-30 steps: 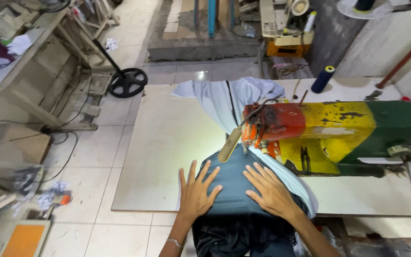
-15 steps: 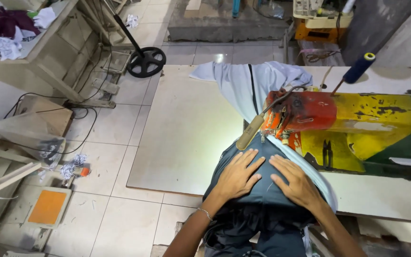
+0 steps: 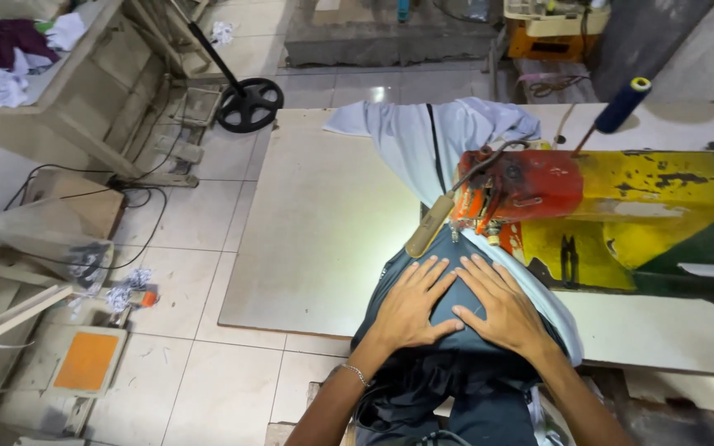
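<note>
My left hand (image 3: 413,303) and my right hand (image 3: 500,305) lie flat, fingers spread, side by side on dark blue-grey fabric (image 3: 448,363) in front of the needle of a sewing machine (image 3: 613,206) painted red, yellow and green. The fingertips point toward the needle area, which is lit by a small lamp (image 3: 427,228). The dark fabric hangs over the table's near edge toward me. Pale blue-white cloth (image 3: 431,136) lies behind the machine head and runs under the dark piece along its right side.
The pale sewing table (image 3: 324,223) extends left of my hands. A dark blue thread spool (image 3: 621,105) stands on a pin behind the machine. On the tiled floor to the left are a black wheel (image 3: 249,105), cables, an orange pad (image 3: 86,361) and a wooden bench with cloth scraps.
The view has shifted and drawn closer. Both hands have slid forward along the dark fabric toward the needle and moved closer together.
</note>
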